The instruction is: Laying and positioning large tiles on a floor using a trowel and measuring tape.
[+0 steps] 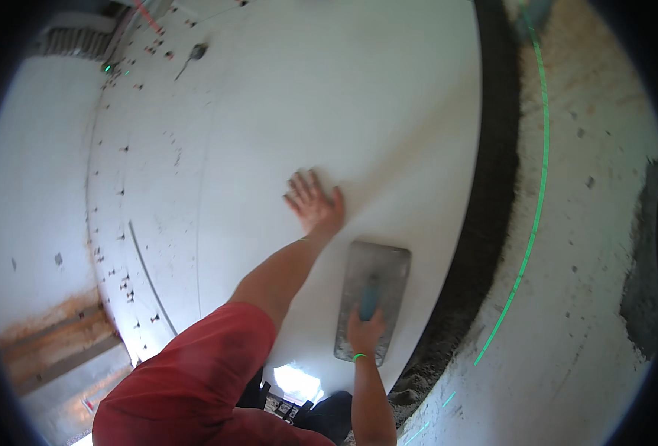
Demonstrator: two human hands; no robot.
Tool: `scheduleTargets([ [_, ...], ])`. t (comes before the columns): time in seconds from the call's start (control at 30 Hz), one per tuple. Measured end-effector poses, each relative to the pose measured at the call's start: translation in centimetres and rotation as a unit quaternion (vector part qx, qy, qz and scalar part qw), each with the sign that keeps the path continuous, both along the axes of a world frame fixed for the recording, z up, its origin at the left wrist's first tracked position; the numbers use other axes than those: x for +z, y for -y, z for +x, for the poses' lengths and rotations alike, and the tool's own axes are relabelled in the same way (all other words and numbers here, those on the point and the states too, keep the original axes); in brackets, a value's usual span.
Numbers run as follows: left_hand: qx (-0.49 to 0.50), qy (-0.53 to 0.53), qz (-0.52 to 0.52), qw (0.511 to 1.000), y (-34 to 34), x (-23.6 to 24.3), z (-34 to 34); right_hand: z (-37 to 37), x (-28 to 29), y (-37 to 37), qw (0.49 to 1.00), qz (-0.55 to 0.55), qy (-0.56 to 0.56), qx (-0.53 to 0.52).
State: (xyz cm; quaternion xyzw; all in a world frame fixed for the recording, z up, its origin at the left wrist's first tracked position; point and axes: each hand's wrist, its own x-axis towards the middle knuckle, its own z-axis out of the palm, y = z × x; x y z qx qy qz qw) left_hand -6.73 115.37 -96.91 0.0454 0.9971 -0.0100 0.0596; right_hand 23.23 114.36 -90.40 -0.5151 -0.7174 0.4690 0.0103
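Note:
My left hand (318,209) lies flat with spread fingers on a large, smooth white slab (306,104). Lower and to the right, my right hand (366,331) is wrapped round the blue handle (370,301) of a grey rectangular hand float (351,327). The float's plate lies over the slab near its right edge, slightly blurred; whether it presses on the surface I cannot tell. A green band circles my right wrist.
Dark, rough mortar (496,149) runs along the slab's right edge. Beyond it, a green laser line (543,163) curves down a pale, stained surface. Small dark and reddish pieces (124,286) dot the left side, near a thin grey strip (149,273). A small dark tool (198,51) lies far left.

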Motion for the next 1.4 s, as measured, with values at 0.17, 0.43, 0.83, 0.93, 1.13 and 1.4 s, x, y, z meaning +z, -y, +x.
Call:
scheduleTargets([
  [0.17, -0.030, 0.020, 0.050, 0.998, 1.8, 1.9, -0.8, -1.1, 0.2, 1.3, 0.998, 0.050, -0.014, -0.021],
  [0.43, -0.149, 0.056, 0.073, 0.985, 26.0, 2.4, -2.2, 0.1, -0.7, 1.6, 0.998, 0.054, -0.011, -0.022],
  [0.83, 0.113, 0.015, 0.044, 0.992, 54.3, 0.9, 5.7, -9.4, 1.3, 19.8, 0.995, -0.085, -0.001, 0.050],
  [0.93, 0.134, 0.027, 0.053, 0.989, 54.3, 1.7, 5.4, -7.9, 5.1, 24.5, 0.968, 0.115, -0.188, 0.122],
  [1.13, 0.156, 0.023, 0.072, 0.985, 53.9, 2.9, 6.6, -10.4, -0.6, 27.0, 0.975, 0.077, -0.024, 0.209],
  [1.4, 0.154, 0.007, 0.132, 0.979, 60.7, 4.8, 8.2, -10.1, 4.1, 26.8, 0.957, -0.033, -0.197, 0.212],
])
